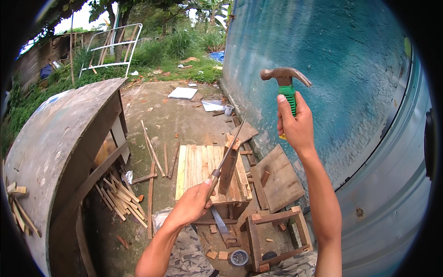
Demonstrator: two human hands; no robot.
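My left hand (193, 203) is closed round the wooden handle of a long, thin chisel (230, 152), seen almost edge-on and slanting up to the right. Behind its blade, a short brown wood block (228, 173) stands upright on a low slatted wooden bench (196, 164). Raised high at the right, my right hand (295, 122) grips a claw hammer (287, 94) by its green handle. The hammer head is apart from the chisel, in front of the blue wall. Below the bench lies a handsaw (220, 222).
A wooden frame (253, 240) and a tin of small dark pieces (239, 257) sit near my legs. Plywood (279, 177) leans by the blue wall (341, 69). At left, a big tabletop (60, 120) stands beside piled sticks (121, 196).
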